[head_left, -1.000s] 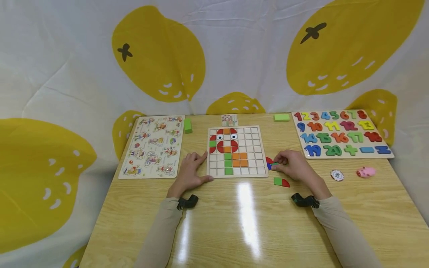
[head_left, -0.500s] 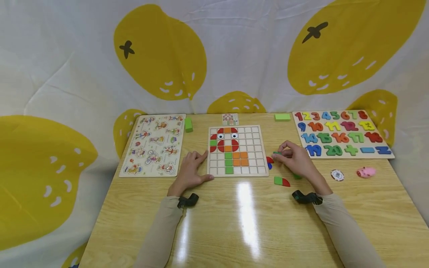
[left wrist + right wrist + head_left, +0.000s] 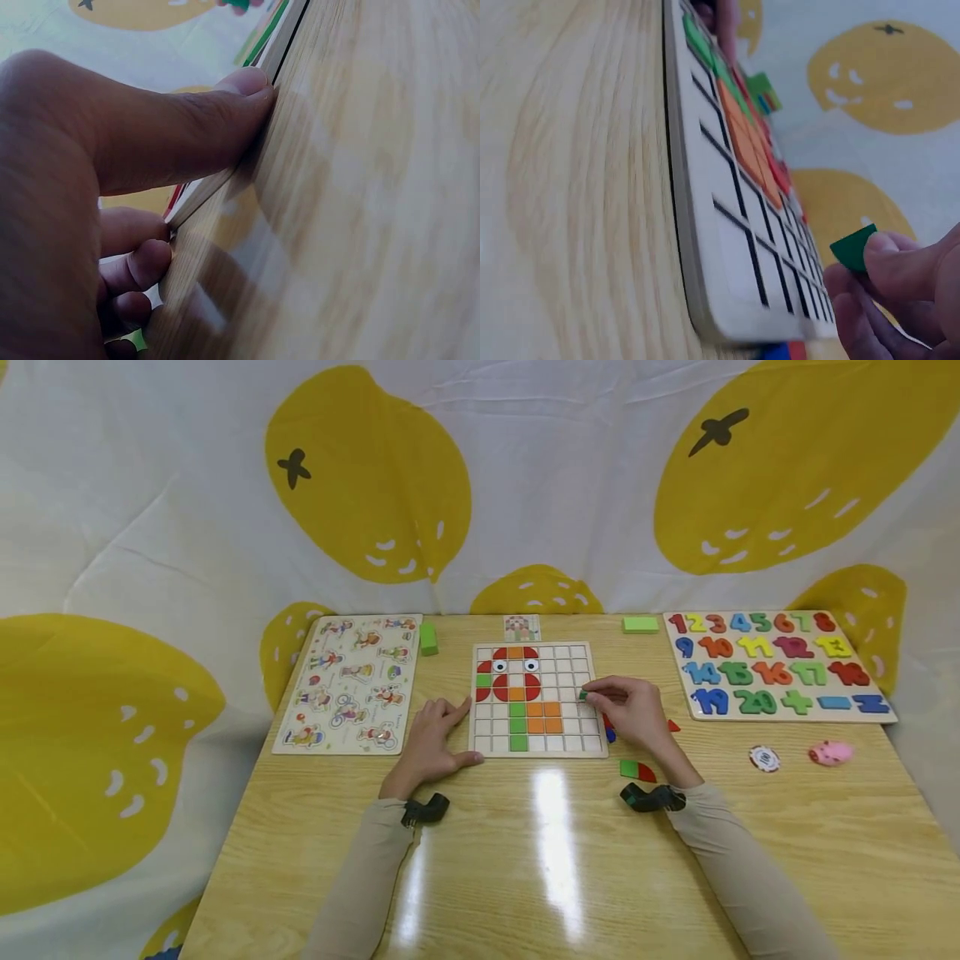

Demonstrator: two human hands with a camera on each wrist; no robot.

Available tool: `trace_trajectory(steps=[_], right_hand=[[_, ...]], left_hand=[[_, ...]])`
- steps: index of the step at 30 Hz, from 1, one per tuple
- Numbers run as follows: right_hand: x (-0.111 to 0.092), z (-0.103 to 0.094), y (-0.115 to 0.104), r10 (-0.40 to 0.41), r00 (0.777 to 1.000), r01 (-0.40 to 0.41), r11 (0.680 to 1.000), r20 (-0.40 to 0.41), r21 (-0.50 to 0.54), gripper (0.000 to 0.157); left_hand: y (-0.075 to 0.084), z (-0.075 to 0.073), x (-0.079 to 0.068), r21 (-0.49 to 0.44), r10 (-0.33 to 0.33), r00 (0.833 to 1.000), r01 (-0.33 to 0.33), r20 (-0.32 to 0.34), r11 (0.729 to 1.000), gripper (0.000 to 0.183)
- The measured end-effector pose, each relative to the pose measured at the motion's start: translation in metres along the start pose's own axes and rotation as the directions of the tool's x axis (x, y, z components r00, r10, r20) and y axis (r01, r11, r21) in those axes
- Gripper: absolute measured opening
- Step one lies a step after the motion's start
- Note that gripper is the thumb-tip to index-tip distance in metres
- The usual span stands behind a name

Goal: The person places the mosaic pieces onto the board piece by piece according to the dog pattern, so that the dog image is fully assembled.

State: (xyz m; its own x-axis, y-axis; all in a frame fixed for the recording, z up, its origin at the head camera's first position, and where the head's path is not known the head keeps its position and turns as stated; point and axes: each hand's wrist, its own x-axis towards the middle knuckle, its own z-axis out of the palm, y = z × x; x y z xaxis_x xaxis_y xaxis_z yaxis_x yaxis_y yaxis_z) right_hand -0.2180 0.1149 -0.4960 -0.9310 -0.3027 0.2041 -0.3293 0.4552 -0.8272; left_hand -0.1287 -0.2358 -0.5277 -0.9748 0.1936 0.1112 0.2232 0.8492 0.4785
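Your right hand (image 3: 628, 706): thumb and index finger clamped on a small dark green tile (image 3: 851, 249). Tile's at the fingertips, a pointed end sticking out past the thumb. Head view puts it over the right side of the grid board (image 3: 572, 727); right wrist view shows it apart from the board.

Your left hand (image 3: 429, 745): thumb and index spread apart, both touching the board. Thumb's at the near-left corner, index tip on the left edge, other fingers bent beside it.

Seated on the grid: green squares (image 3: 517, 727) in a column, four orange squares (image 3: 543, 718) just right of it, red rounded pieces further up.

Loose blue piece (image 3: 611, 736) is just off the board's right edge, partly behind your right hand. Green square (image 3: 628, 768) and red quarter-round (image 3: 647, 772) lie side by side, nearer you.
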Motion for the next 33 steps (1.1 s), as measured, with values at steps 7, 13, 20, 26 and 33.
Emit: trace_trajectory(steps=[7, 13, 20, 26, 33], right_hand=[[-0.001, 0.014, 0.000, 0.013, 0.995, -0.019, 0.998, 0.102, 0.054, 0.015], [-0.004, 0.014, 0.002, 0.017, 0.993, -0.020, 1.000, 0.117, 0.019, 0.025], [0.002, 0.018, 0.006, -0.048, 0.985, 0.075, 0.984, 0.164, -0.164, 0.023], [-0.004, -0.003, 0.004, -0.056, 0.989, 0.083, 0.977, 0.135, -0.198, 0.035], [-0.026, -0.071, 0.017, 0.035, 0.969, 0.070, 0.910, 0.245, -0.408, 0.035]], left_hand=[[0.001, 0.001, 0.001, 0.007, 0.010, 1.000, -0.010, -0.004, 1.000, 0.101], [0.001, 0.001, 0.001, 0.025, 0.007, 1.000, -0.007, 0.003, 1.000, 0.101], [0.002, 0.001, 0.001, 0.016, 0.005, 1.000, -0.005, 0.003, 1.000, 0.100], [0.002, 0.003, 0.001, 0.009, 0.005, 1.000, -0.005, 0.006, 1.000, 0.101], [0.001, -0.001, 0.000, 0.010, 0.005, 1.000, -0.005, 0.005, 1.000, 0.101]])
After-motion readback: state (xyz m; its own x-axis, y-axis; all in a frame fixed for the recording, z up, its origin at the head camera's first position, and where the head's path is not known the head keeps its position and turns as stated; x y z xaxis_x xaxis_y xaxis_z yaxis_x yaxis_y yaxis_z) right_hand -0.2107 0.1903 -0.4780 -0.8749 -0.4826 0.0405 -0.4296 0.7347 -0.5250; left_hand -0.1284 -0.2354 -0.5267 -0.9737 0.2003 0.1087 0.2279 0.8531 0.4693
